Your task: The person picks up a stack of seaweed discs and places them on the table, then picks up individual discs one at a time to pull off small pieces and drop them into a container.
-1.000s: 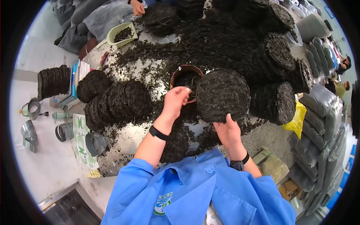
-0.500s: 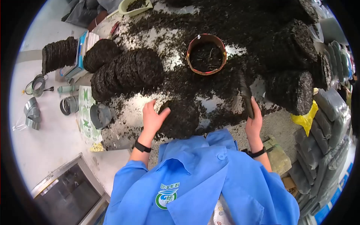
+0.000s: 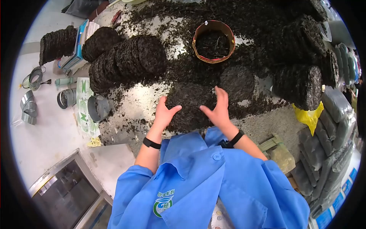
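Observation:
A dark round sheet of dried, seaweed-like material [image 3: 188, 107] lies on the table close to my body. My left hand [image 3: 164, 112] rests at its left edge, thumb and fingers apart. On its right edge is my right hand [image 3: 218, 107], fingers spread and thumb stretched inward. Neither hand holds anything up. A second dark disc [image 3: 237, 84] lies flat just beyond my right hand. Behind the two discs stands a round container with a reddish rim [image 3: 214, 60], with dark flakes inside.
Stacked dark discs [image 3: 131, 59] lie at the left, more stacks [image 3: 299, 86] at the right. Loose flakes cover much of the table. Grey rings [image 3: 98, 108] sit at the left, a yellow bag [image 3: 308, 117] and filled plastic bags [image 3: 333, 129] at the right.
My right hand has moved left from the tilted disc to the near sheet. That disc now lies flat. My left hand has shifted slightly right, against the near sheet's edge.

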Demonstrator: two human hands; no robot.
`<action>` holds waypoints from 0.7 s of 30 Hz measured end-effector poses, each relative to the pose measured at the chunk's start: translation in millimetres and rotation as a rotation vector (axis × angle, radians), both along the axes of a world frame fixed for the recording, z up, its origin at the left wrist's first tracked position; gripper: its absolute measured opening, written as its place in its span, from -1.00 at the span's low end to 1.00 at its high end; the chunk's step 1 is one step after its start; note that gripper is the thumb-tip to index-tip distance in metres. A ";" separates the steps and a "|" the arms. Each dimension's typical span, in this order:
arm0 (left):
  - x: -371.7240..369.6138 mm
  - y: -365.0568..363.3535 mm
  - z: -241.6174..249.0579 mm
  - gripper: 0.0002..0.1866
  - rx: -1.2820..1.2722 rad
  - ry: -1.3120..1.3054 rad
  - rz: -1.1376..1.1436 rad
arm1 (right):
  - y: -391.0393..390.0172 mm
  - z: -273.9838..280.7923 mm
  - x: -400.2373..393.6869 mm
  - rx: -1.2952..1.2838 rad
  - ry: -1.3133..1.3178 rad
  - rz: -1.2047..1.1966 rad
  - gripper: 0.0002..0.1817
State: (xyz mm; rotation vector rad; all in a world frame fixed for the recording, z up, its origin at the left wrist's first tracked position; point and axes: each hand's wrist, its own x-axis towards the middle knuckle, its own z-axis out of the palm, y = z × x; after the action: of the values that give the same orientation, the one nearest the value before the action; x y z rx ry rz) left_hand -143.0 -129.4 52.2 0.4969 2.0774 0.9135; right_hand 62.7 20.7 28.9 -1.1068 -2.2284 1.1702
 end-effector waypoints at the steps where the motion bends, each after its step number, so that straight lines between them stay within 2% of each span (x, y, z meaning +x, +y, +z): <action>1: -5.4 -0.6 -2.1 -0.28 -0.003 0.002 -0.005 | 12.6 5.0 -1.0 -0.291 0.011 -0.005 -0.11; 3: -14.7 -0.9 -7.9 -0.34 0.097 -0.279 0.014 | 31.9 -19.2 2.3 -1.089 0.227 0.060 -0.22; 4: -15.1 9.3 3.0 -0.35 0.166 -0.280 -0.038 | 37.6 -10.0 3.5 -1.337 0.355 0.032 -0.32; 5: -9.4 17.1 15.7 -0.35 0.169 -0.279 -0.040 | 37.7 -1.5 3.3 -1.334 0.356 0.032 -0.32; 7: 6.8 37.6 42.7 -0.37 0.086 1.005 -0.307 | 36.1 11.7 4.3 -1.452 0.417 -0.193 -0.37; 8: 14.5 47.3 60.3 -0.42 0.215 1.008 -0.297 | 33.0 3.7 7.1 -1.458 0.443 -0.267 -0.45; 9: 26.9 48.6 54.7 -0.62 0.323 0.790 -0.257 | 34.1 12.4 8.1 -1.451 0.447 -0.269 -0.45; 11: 54.1 64.4 50.3 -0.83 0.505 0.717 -0.259 | 32.7 36.3 11.5 -1.483 0.467 -0.281 -0.52; 13: 67.0 75.3 41.5 -0.92 0.475 0.710 -0.258 | 25.9 37.2 15.4 -1.490 0.559 -0.212 -0.59; 15: 71.5 82.4 35.4 -0.91 0.469 0.708 -0.254 | 20.7 46.3 21.0 -1.359 0.487 -0.258 -0.61; 17: 75.8 87.4 34.6 -0.93 0.435 0.704 -0.273 | 16.0 39.2 27.7 -1.356 0.564 -0.212 -0.63; 19: 80.9 96.2 36.5 -0.93 0.427 0.705 -0.306 | 14.0 45.5 29.2 -1.169 0.435 -0.164 -0.64; 21: 80.5 108.7 41.2 -0.92 0.426 0.708 -0.346 | 16.0 43.3 34.9 -1.154 0.468 -0.181 -0.63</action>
State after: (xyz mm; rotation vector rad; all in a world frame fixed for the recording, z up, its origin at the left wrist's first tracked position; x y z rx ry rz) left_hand -62.5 -20.7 93.4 1.5375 2.2756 1.0663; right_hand 97.6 36.8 72.3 -1.1476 -0.9783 2.3984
